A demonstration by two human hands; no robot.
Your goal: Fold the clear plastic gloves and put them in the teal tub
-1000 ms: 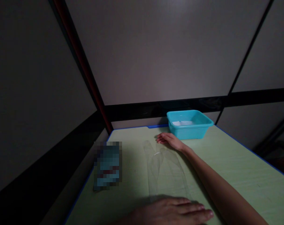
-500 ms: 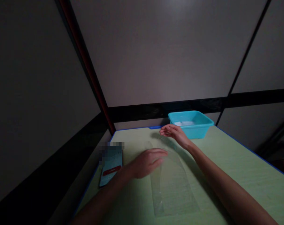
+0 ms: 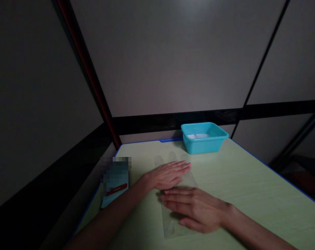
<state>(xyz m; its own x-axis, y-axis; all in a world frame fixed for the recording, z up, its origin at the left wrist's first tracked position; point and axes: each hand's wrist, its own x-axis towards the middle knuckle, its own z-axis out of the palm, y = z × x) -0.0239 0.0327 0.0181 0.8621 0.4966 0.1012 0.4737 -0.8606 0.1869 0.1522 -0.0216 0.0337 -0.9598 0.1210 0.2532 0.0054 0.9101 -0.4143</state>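
Note:
A clear plastic glove point(image 3: 173, 222) lies flat on the green table point(image 3: 251, 187), its fingers pointing away from me. My left hand point(image 3: 168, 175) rests flat on the glove's finger end, fingers stretched out. My right hand point(image 3: 196, 208) lies flat across the glove's middle, fingers pointing left. Neither hand holds anything.
A turquoise plastic basin point(image 3: 203, 137) with something white inside stands at the table's far edge. A blue packet with a red mark point(image 3: 114, 185) lies at the left edge. Dark panels close in the space on the left and behind.
My right hand has drawn back from near the basin and now lies on the glove's middle. My left hand has moved up onto the glove's fingers and flattened.

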